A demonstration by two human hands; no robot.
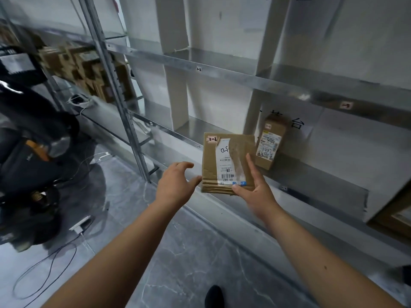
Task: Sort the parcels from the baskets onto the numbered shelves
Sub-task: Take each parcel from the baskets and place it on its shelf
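Two shelves: grey sheet-metal shelving (244, 78) fills the wall side, its upper and lower boards crossed by pale upright dividers; small number tags sit on the front edges, their print mostly too blurred to read.
Floor: grey marbled tiles (189, 252) with thin black cables looping at the left.
Dark machine: a black, blurred piece of equipment (29, 152) stands on the floor at the left.
Far stack: brown cardboard boxes (89, 72) crowd the left bay of the shelving, blurred.
Held parcel: a flat brown cardboard parcel with a white shipping label and a small tag reading 2-2 (226, 162) is held up in front of the lower shelf's front edge, label facing the camera.
Shelved parcel: a smaller brown cardboard box with a printed label (270, 142) stands tilted on the lower shelf, leaning against the back wall just right of the held parcel.
Right hand: (255, 190) its grip pinches the parcel's lower right corner, thumb on the front.
Left hand: (175, 185) fingers loosely spread, thumb tip touching the parcel's lower left edge.
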